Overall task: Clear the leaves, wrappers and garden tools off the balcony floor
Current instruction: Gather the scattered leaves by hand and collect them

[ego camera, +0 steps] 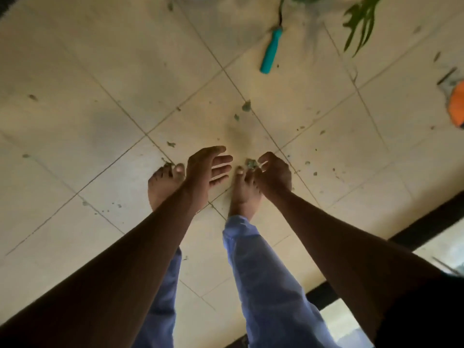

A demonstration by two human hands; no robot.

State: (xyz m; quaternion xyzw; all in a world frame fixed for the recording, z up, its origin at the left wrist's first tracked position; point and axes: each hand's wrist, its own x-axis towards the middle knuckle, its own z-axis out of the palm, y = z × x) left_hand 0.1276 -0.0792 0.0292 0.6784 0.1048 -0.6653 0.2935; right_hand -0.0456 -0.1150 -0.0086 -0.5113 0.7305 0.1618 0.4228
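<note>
So the balcony floor [105, 79] is taking up pretty much the whole shot, pale square tiles with dark grout lines and grubby smudges all over. The person is standing barefoot on it in blue trousers [261, 277], bending over with both arms reaching down toward the toes. Up top right some green plant fronds [361, 18] are hanging into view, and an orange thing [458, 106] is poking in at the right edge, too cut off to tell what it is. The garden tool with the teal handle [270, 50] is lying on the tiles up near the plant, well apart from both hands. The left hand [206, 172] is hovering palm-up-ish in front of the left foot, fingers [221, 169] spread and relaxed, holding nothing. The right hand [272, 174] is down by the right foot's big toe, fingers curled and pinching a little clump of leaf bits [251, 164]. More small leaf scraps [246, 106] are sitting scattered across the tiles ahead of and beside the feet.
</note>
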